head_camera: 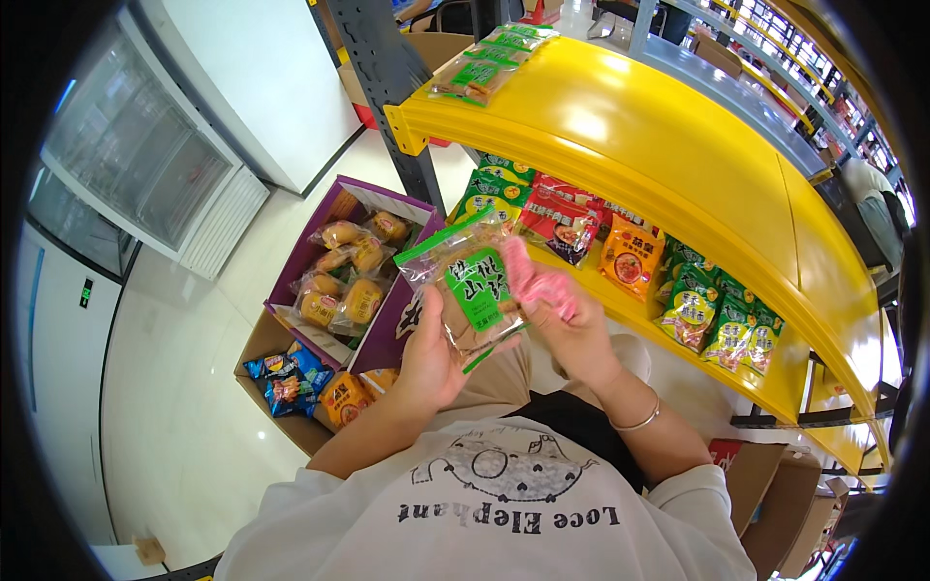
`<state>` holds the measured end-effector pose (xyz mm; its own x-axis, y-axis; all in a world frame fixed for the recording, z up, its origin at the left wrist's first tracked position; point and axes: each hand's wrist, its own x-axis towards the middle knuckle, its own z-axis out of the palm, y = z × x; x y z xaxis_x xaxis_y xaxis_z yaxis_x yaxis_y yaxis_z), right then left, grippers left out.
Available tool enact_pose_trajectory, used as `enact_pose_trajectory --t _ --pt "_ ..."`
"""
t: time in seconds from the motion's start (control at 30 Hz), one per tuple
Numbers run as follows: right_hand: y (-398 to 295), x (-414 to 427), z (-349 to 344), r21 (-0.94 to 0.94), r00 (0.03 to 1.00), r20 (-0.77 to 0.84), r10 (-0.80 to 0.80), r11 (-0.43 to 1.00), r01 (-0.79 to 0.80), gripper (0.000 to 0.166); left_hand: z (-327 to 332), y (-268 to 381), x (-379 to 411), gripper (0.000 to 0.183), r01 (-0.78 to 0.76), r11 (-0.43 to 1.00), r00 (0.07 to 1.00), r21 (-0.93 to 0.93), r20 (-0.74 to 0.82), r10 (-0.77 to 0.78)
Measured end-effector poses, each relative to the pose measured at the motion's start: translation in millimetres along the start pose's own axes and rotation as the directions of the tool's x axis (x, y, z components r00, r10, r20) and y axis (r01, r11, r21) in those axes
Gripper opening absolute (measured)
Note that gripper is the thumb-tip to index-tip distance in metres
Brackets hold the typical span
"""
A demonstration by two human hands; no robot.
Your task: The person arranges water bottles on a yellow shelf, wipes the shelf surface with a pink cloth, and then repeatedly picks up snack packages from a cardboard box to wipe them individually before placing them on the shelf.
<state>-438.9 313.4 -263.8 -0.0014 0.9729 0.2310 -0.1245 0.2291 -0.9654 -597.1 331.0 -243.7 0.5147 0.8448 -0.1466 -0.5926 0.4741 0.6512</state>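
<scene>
My left hand (429, 356) grips a clear snack packet with green ends and a green label (472, 287) by its lower left side. A crumpled pink cloth (538, 283) is in my right hand (574, 330), pressed against the packet's right side. Several similar green-ended packets (476, 72) lie in an overlapping row on the yellow upper shelf (581, 109). Under it, the lower shelf holds green noodle packets (694, 305), red packets (563, 218) and an orange packet (632, 254).
At the left stands a purple carton (389, 312) with wrapped buns (363, 299), over a cardboard box (287, 428) holding blue chip bags (287, 381) and orange packets (347, 399). A dark shelf post (392, 94) rises beyond. A glass-door cabinet (145, 138) stands at far left, cardboard boxes (777, 501) at lower right.
</scene>
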Motion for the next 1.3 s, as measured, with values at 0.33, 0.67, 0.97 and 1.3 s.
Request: enact_pose_trajectory --t 0.33,0.67,0.97,1.3 --pt "-3 -2 1 -0.098 0.978 -0.205 -0.038 0.995 0.018 0.022 -9 -4 10 0.042 0.012 0.954 0.989 0.299 -0.142 0.032" --pt "-1 15 -5 0.821 0.861 0.495 0.113 0.263 -0.507 0.044 1 -3 9 0.035 -0.002 0.950 0.997 0.313 0.072 -0.022" --pt "-33 17 -3 0.773 0.945 0.178 0.273 0.556 -0.306 0.044 -4 6 12 0.039 -0.141 0.927 0.990 0.347 0.022 0.142" --pt "-21 19 -15 0.519 0.906 0.020 0.423 0.770 -0.371 0.042 -6 16 23 0.033 -0.178 0.961 0.981 0.213 -0.034 0.190"
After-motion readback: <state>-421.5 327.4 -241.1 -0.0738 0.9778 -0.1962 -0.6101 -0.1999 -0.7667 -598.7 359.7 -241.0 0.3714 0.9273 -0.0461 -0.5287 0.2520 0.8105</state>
